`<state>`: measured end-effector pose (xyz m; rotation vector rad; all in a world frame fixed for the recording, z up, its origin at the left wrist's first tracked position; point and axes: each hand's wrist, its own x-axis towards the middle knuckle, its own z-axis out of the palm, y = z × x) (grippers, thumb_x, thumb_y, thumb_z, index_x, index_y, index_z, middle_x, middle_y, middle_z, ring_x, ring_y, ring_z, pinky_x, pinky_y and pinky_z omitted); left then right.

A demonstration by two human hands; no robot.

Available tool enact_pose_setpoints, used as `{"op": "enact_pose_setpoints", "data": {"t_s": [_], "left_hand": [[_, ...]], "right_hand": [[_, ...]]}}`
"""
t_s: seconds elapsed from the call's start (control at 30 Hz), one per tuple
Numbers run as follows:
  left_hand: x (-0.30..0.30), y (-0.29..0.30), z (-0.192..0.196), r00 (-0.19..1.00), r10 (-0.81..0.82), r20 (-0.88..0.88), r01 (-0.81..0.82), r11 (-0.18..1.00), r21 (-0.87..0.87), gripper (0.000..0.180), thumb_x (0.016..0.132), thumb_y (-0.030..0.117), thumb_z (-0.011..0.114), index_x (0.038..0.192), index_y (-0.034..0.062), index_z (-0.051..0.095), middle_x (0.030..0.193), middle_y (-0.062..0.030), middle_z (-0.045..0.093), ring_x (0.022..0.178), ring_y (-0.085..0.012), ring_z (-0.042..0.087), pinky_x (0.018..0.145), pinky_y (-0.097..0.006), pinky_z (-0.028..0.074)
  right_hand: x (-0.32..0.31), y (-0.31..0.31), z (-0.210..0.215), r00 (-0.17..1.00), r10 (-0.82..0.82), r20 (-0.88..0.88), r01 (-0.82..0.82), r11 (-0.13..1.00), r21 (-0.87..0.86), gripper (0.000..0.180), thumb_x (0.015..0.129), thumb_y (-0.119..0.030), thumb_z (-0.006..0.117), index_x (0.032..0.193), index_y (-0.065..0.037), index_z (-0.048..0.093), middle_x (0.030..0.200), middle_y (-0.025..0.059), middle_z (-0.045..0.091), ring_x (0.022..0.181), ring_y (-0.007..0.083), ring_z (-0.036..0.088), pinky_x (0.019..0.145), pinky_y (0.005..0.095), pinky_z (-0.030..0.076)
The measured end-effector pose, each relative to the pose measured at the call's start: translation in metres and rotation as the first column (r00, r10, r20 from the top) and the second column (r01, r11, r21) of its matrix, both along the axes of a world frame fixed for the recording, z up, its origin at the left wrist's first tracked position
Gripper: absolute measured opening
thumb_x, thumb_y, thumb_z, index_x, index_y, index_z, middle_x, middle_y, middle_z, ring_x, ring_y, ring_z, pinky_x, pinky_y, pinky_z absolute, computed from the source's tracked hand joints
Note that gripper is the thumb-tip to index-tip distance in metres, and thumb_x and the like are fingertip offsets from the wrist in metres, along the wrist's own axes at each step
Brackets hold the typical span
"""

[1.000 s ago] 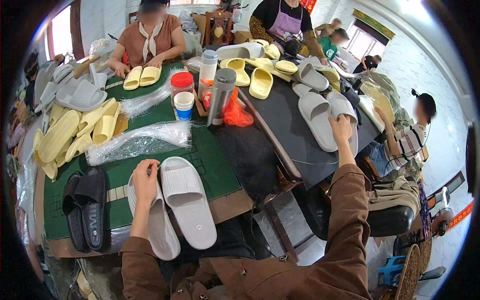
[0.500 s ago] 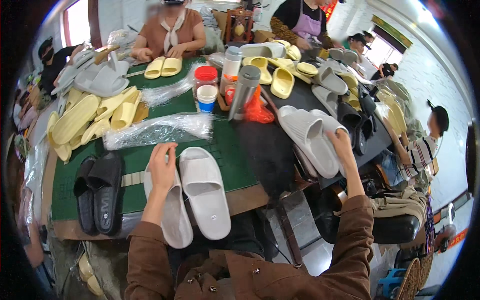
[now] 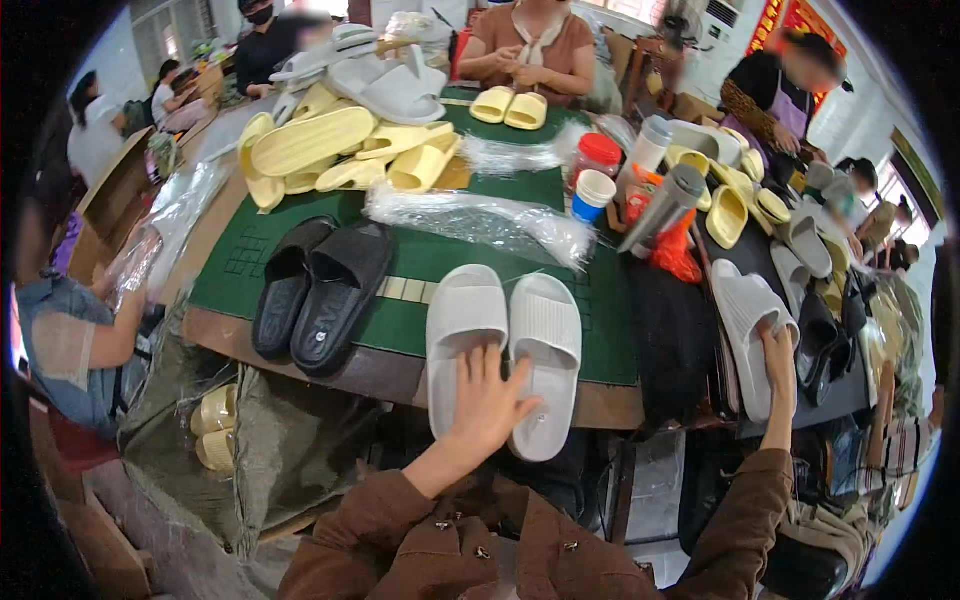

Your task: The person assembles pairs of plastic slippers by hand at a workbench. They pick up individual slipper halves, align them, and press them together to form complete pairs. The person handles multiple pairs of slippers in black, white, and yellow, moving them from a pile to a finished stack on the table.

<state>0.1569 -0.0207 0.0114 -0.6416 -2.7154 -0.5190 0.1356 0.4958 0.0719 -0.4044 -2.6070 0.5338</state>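
Two pale grey slide sandals (image 3: 545,330) lie side by side at the near edge of the green mat (image 3: 400,320). My left hand (image 3: 490,400) rests flat on their heel ends with the fingers spread. My right hand (image 3: 778,350) grips the heel of another pale grey slide (image 3: 745,315) lying at the right on the dark table part. Brown sleeves cover both of my forearms.
A black slide pair (image 3: 320,285) lies left of the grey pair. Clear plastic bags (image 3: 470,220), yellow slides (image 3: 330,150), a red-lidded jar (image 3: 597,160), a paper cup (image 3: 592,193) and a grey flask (image 3: 662,205) stand behind. More slides pile at right. Other people sit around the table.
My right hand has drawn the grey slide at the right nearer to me. My left hand stays on the grey pair. The view has swung rightward and down.
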Motion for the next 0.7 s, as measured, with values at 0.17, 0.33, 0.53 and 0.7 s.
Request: {"op": "enact_pose_setpoints", "data": {"t_s": [0.17, 0.33, 0.53, 0.7], "left_hand": [[-0.023, -0.005, -0.022, 0.996, 0.032, -0.089, -0.029, 0.999, 0.035, 0.049, 0.079, 0.023, 0.062, 0.122, 0.0022, 0.05, 0.122, -0.0233, 0.045, 0.117, -0.0384, 0.043, 0.101, -0.052, 0.031], [-0.054, -0.097, -0.011, 0.978, 0.162, -0.132, -0.169, 0.985, -0.042, 0.042, 0.074, 0.011, 0.059, 0.116, 0.0071, 0.057, 0.12, -0.0166, 0.051, 0.113, -0.0353, 0.048, 0.095, -0.048, 0.037], [-0.08, -0.197, -0.013, 0.872, 0.471, -0.132, -0.488, 0.859, -0.154, 0.041, 0.078, 0.007, 0.053, 0.119, 0.0102, 0.057, 0.128, -0.0161, 0.047, 0.117, -0.0324, 0.046, 0.096, -0.047, 0.037], [-0.106, -0.26, -0.015, 0.83, 0.537, -0.15, -0.553, 0.828, -0.093, 0.04, 0.081, 0.003, 0.049, 0.119, 0.0097, 0.057, 0.127, -0.0196, 0.048, 0.119, -0.036, 0.045, 0.099, -0.049, 0.035]], "right_hand": [[0.003, -0.011, 0.009, 0.999, -0.037, 0.02, 0.038, 0.998, -0.049, 0.041, 0.091, -0.026, 0.051, 0.117, 0.006, 0.052, 0.116, 0.0178, 0.054, 0.11, 0.0301, 0.049, 0.095, 0.0351, 0.034], [0.006, -0.001, 0.007, 1.0, 0.006, 0.031, -0.005, 0.999, -0.048, 0.039, 0.09, -0.023, 0.05, 0.118, 0.005, 0.051, 0.117, 0.0206, 0.052, 0.11, 0.0349, 0.048, 0.096, 0.0374, 0.034], [0.008, -0.028, 0.013, 0.993, -0.119, 0.018, 0.115, 0.982, 0.152, 0.04, 0.089, -0.021, 0.05, 0.116, 0.007, 0.049, 0.115, 0.0288, 0.052, 0.108, 0.044, 0.048, 0.093, 0.0424, 0.037], [0.013, -0.038, 0.023, 0.995, -0.078, 0.07, 0.07, 0.992, 0.103, 0.034, 0.087, -0.025, 0.053, 0.094, 0.009, 0.054, 0.091, 0.0298, 0.058, 0.088, 0.0418, 0.056, 0.077, 0.0454, 0.041]]}}
